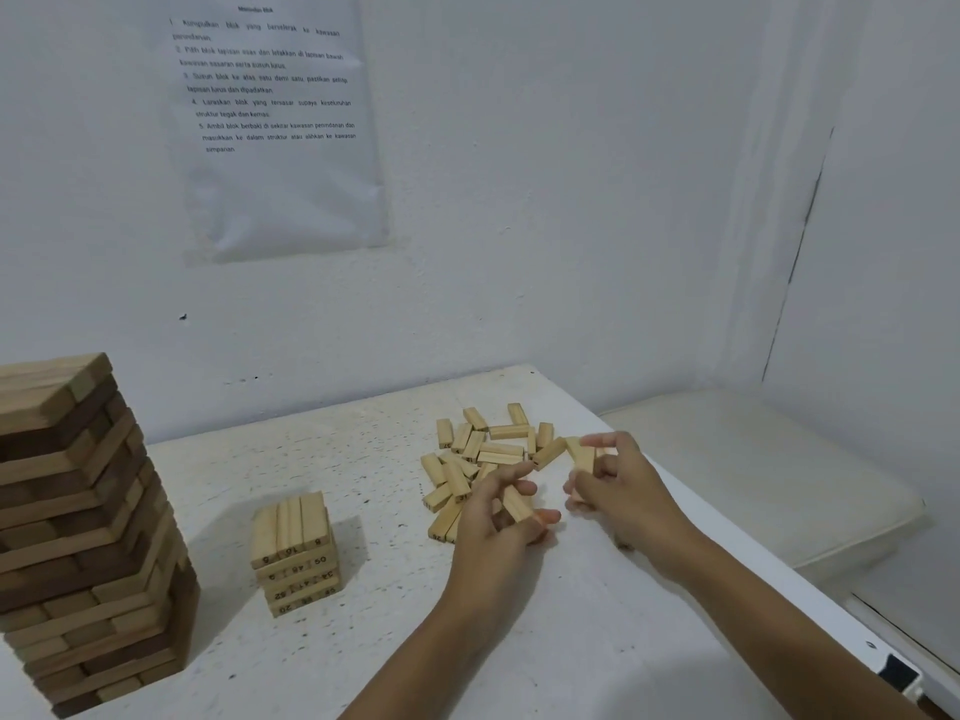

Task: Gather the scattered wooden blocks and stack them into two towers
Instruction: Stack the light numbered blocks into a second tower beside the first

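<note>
One wooden block point(517, 504) is gripped in the left hand point(498, 519). The right hand point(621, 485) grips further blocks point(584, 458). Both hands are beside the scattered pile point(483, 454) on the desk point(363, 459). A short numbered tower point(296, 553) stands to the left.

Left hand point(501, 514) and right hand point(618, 491) grip blocks point(517, 504) by a pile point(483, 449) (tower point(296, 553) leftward)

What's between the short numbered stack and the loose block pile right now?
Nothing: the head view shows only bare speckled table between the stack and the pile.
</note>
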